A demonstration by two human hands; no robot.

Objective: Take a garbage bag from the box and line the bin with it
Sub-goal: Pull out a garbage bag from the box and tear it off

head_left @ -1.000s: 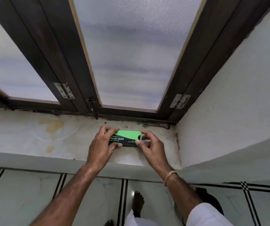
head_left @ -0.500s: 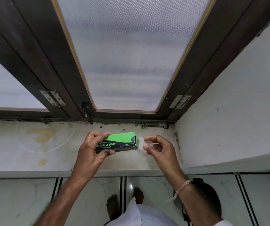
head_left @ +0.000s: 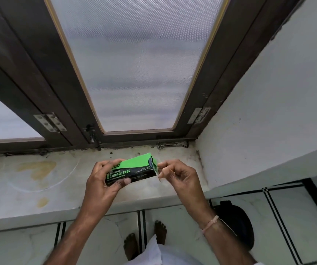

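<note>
A green and black garbage bag box [head_left: 134, 168] is held above the stone window sill [head_left: 39, 188], tilted with its right end higher. My left hand [head_left: 104, 180] grips its left half, thumb on the front face. My right hand [head_left: 176, 175] pinches the flap at the box's right end between thumb and fingers. A dark round bin [head_left: 238, 224] stands on the floor below the sill at the right, partly hidden by my right forearm. No bag shows outside the box.
A dark-framed window [head_left: 134, 64] with frosted glass rises behind the sill. A white wall [head_left: 268, 111] closes the right side. My bare feet [head_left: 146, 238] stand on the tiled floor [head_left: 20, 249].
The box has been lifted off the sill and brought nearer, its right end tilted up. My right hand has moved from the box's end to pinching its end flap.
</note>
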